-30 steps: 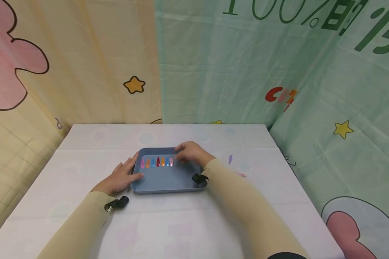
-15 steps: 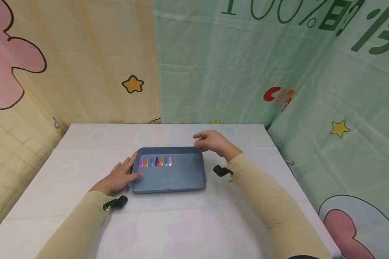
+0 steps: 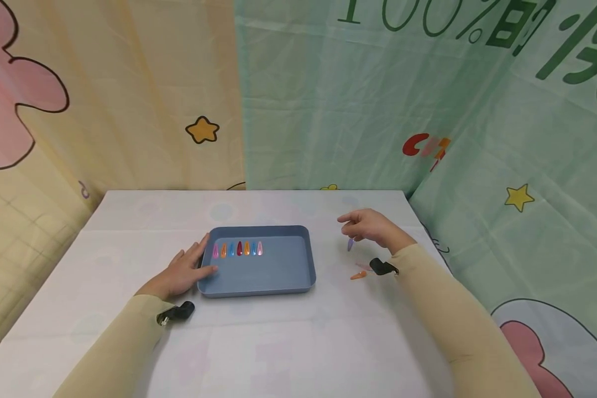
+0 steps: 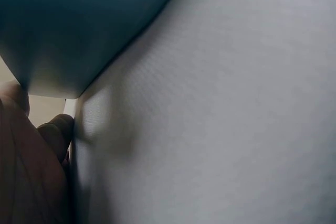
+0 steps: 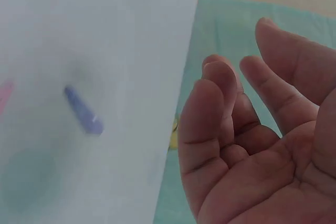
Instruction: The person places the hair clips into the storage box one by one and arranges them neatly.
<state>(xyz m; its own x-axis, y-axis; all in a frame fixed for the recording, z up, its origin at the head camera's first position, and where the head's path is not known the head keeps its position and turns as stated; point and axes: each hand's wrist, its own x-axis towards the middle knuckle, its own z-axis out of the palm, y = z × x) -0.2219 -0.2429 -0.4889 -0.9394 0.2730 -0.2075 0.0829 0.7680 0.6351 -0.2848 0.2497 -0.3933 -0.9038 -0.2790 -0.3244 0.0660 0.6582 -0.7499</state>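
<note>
A blue-grey tray [image 3: 258,276] lies on the table with several snap hair clips [image 3: 239,249] in a row along its upper left part, in pink, orange, blue and red. My left hand [image 3: 181,271] rests with straight, spread fingers at the tray's left side, the thumb over its rim. To the right of the tray, my right hand [image 3: 370,225] hovers above the table, loosely curled around nothing. Just below its fingers lies a purple hair clip [image 3: 350,245], which the right wrist view shows apart from the hand. An orange hair clip [image 3: 358,275] lies nearer the front.
Beside the orange clip is a pink hair clip [image 3: 363,266], partly covered by the black wrist camera [image 3: 383,267]. A pale cloth covers the table [image 3: 258,342]. Printed curtains [image 3: 323,110] hang behind and at the sides.
My right hand has moved from over the tray to the right, toward the loose purple clip. The orange clip has come into sight. My left hand stays at the tray.
</note>
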